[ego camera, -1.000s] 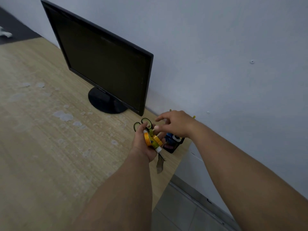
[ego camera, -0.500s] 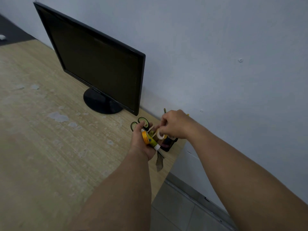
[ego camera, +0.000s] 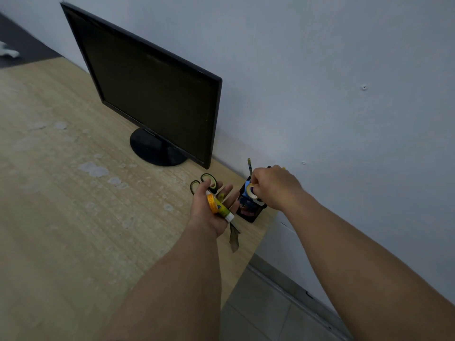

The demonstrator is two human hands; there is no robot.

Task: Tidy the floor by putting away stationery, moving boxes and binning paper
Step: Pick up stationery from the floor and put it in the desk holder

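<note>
Fingers [ego camera: 254,178] of right hand [ego camera: 273,188]: pinching small tape roll [ego camera: 251,190] over black pen holder [ego camera: 250,214], 3 o'clock of left hand [ego camera: 209,215].
Left hand: fingers half-straight, thumb clamping scissors [ego camera: 205,182] and glue stick [ego camera: 222,209].
Step, judged: stowing stationery.
Next: lower roll in, clear of upright pencil [ego camera: 249,167].

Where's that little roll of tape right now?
In the head view, the right hand pinches the tape roll just over the black pen holder, near the right edge of the desk.
</note>
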